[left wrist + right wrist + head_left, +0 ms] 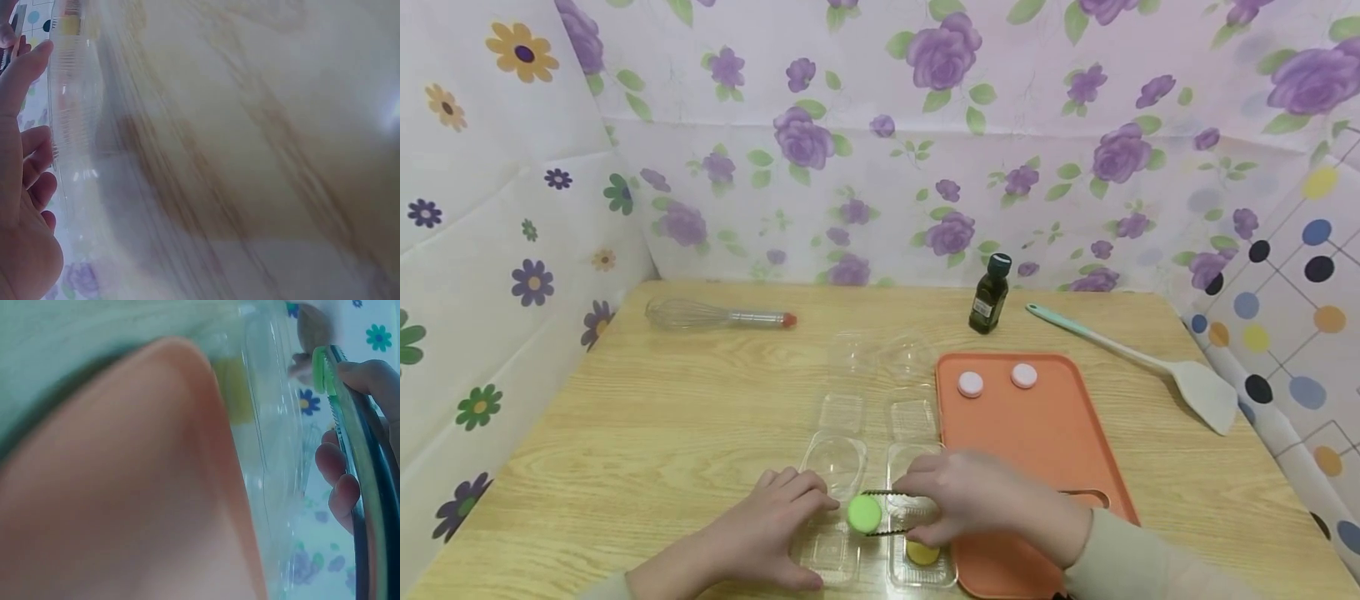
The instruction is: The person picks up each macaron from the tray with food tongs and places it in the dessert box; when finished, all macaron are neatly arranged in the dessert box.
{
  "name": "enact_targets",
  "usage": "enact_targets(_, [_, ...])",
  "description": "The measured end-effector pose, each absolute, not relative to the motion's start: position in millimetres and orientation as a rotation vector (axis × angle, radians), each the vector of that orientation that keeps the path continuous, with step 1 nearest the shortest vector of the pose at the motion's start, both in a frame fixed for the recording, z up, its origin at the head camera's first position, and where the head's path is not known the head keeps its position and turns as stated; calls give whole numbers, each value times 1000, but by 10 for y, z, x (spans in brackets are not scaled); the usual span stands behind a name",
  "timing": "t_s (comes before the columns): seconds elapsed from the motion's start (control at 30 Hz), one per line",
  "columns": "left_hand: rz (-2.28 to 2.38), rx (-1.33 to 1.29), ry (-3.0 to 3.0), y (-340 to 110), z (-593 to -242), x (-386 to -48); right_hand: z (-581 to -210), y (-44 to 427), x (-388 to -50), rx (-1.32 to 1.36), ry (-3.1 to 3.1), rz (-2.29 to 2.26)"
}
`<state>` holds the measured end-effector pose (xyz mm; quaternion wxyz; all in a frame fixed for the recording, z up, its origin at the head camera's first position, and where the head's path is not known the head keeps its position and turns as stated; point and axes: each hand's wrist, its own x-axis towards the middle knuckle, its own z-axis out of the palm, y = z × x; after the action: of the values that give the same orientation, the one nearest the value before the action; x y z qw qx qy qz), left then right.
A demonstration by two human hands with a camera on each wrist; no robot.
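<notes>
My right hand (958, 496) holds metal tongs (369, 462), whose serrated arms clasp a bright green round piece (865, 513) that looks like a macaron. The green piece hangs over the near part of a clear plastic container (838, 467). My left hand (767, 529) is at that container's near left side, fingers loosely bent; in the left wrist view its fingers (39, 150) lie along the ribbed clear wall. Whether they press on it, I cannot tell. A yellow round piece (922, 553) sits in the near right compartment, partly under the tongs and right hand.
Right of the containers lies an orange tray (1022, 433) with two pale pink round pieces (971, 384) near its far edge. Further back are a whisk (722, 317), a dark bottle (989, 296) and a white spatula (1202, 392). More clear containers (853, 358) stand behind.
</notes>
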<state>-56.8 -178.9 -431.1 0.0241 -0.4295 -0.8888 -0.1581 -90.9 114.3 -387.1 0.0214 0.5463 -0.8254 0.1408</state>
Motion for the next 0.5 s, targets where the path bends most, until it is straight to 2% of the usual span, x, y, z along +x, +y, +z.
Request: enact_targets(0.5, [-521,-1296,-2797,-1806,-4297,-553,-3940,775,-788,1776,-2498,208])
